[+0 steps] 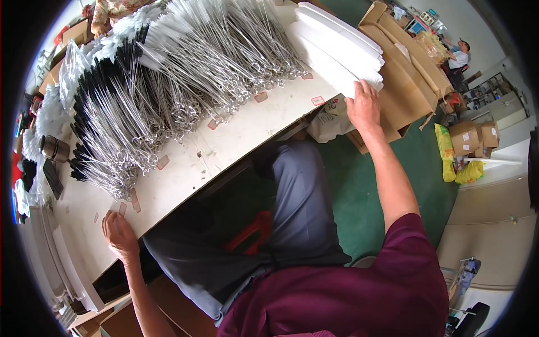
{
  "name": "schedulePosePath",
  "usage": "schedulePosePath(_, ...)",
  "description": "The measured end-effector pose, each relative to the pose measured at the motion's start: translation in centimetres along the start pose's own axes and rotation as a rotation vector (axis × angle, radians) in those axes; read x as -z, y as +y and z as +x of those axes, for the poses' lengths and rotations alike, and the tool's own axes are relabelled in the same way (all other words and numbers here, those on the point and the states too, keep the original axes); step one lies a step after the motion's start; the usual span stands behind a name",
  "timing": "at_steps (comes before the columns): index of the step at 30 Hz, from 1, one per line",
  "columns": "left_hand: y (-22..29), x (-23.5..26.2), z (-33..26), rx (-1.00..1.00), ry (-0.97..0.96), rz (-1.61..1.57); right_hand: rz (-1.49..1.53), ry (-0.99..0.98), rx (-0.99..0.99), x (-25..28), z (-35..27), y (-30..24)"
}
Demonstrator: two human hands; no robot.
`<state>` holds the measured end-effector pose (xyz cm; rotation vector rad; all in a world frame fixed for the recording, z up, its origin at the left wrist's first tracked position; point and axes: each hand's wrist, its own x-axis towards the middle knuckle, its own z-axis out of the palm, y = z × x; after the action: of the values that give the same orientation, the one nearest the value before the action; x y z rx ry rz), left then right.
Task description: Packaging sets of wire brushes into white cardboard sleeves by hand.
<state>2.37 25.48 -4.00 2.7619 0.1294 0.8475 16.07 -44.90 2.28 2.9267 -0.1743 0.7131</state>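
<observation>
My left hand (119, 233) rests on the near left end of the white table (185, 168), fingers spread with nothing held. My right hand (365, 106) reaches the near corner of a stack of long white sheets or bags (337, 48) at the table's right end; its fingertips touch the corner and the thumb stands apart. Between the hands lie piles of thin wire-handled brushes with looped ends: black-bristled brushes (104, 84) at the left and white-bristled brushes (193, 25) toward the middle and right. Their wire loops point toward me.
Small red-edged labels (213, 123) lie along the table. A dark jar (54, 148) stands at the far left. Open cardboard boxes (398, 73) are beside the table's right end. Behind the piles a person's patterned sleeve (115, 8) shows; another person (460, 59) works far right.
</observation>
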Motion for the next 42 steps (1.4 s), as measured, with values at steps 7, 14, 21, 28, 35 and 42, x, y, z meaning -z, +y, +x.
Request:
schedulePosePath(7,-0.3,-0.1,0.0,0.000,0.008,-0.007,-0.027,0.165,-0.011,1.3,0.4,0.7)
schedulePosePath(14,1.1,1.7,-0.2,0.140,0.098,-0.139,0.663,0.414,0.036,5.7,1.2,-2.9)
schedulePosePath(21,15.1,9.0,0.5,-0.476,-0.010,-0.377,0.926,-0.081,0.639,13.1,-4.7,-17.9)
schedulePosePath(28,21.7,5.9,3.4,-0.501,-0.395,-0.217,0.889,-0.259,0.928,9.7,-7.4,-24.7)
schedulePosePath(35,21.2,2.0,4.1,-0.471,-0.518,-0.229,0.922,-0.149,0.997,7.9,-7.2,-27.4)
schedulePosePath(42,19.4,1.1,4.7,-0.450,-0.412,-0.059,0.913,-0.072,0.637,8.6,-8.2,-26.3)
